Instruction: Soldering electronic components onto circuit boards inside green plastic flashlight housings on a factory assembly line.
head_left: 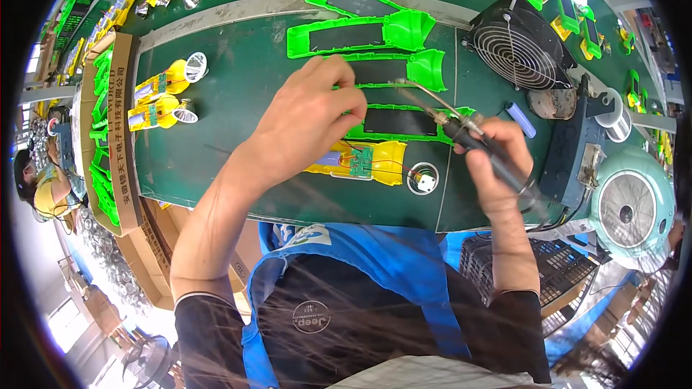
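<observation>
My right hand (501, 166) grips a black-handled soldering iron (481, 148), its thin metal end pointing up and left over the green shells. Closed with curled fingers, my left hand (306, 119) hovers by the left ends of a green shell with a dark panel (378, 72) and a nearer green shell (402, 122). Whatever its fingertips pinch, if anything, is hidden. Below them lies a yellow housing (389, 162) with a green circuit board (360, 161) and a blue cell, partly behind my left wrist. Thin wires run from it to a round reflector (423, 178).
More green shells (346, 34) lie behind. Two yellow lamp assemblies (162, 112) sit at left, beside a cardboard box (126, 144) of green parts. To the right are a black fan (515, 43), a blue cell (520, 119), a dark soldering station (573, 158) and a pale green round fan (627, 209).
</observation>
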